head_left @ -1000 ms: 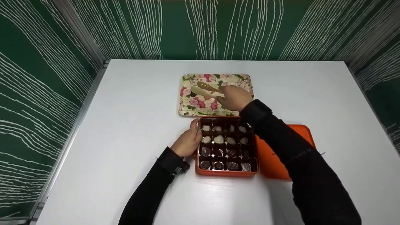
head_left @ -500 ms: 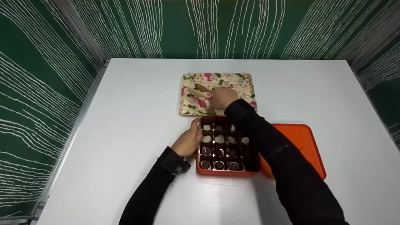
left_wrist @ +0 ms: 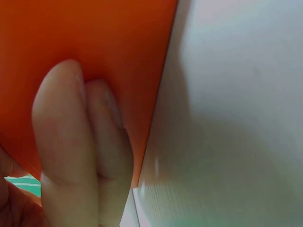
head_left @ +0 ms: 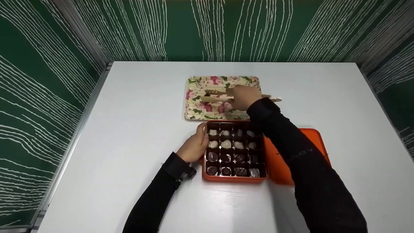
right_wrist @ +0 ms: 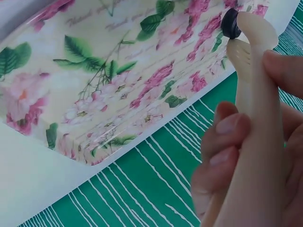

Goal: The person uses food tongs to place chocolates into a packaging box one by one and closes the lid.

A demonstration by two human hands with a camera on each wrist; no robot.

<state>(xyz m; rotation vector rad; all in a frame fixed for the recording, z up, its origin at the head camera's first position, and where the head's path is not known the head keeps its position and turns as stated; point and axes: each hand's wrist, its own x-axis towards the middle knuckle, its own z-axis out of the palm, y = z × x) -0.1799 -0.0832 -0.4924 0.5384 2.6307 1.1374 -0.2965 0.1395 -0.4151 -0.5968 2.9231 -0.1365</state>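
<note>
In the head view my right hand (head_left: pixel 245 96) holds pale plastic tongs (head_left: pixel 216 99) over a floral tray (head_left: pixel 196 114). A small dark chocolate (right_wrist: pixel 230 24) sits between the tong tips in the right wrist view, with the tips close over the tray. My left hand (head_left: pixel 194 146) grips the left wall of an orange box (head_left: pixel 235 179), thumb at the rim. The left wrist view has its fingers (left_wrist: pixel 66 123) against the box's outer wall. Chocolates (head_left: pixel 226 144), white and dark, fill the compartments of the box's brown insert. My right sleeve hides part of the far right corner.
An orange lid (head_left: pixel 280 171) lies against the right side of the box, partly under my right forearm. The tray stands just beyond the box. Green walls (head_left: pixel 181 29) with white lines rise behind and beside the white table (head_left: pixel 136 106).
My right hand and the tongs went left, then came back right and turned more level. The dark chocolate is now slightly farther right, between the tips. My left hand keeps its grip.
</note>
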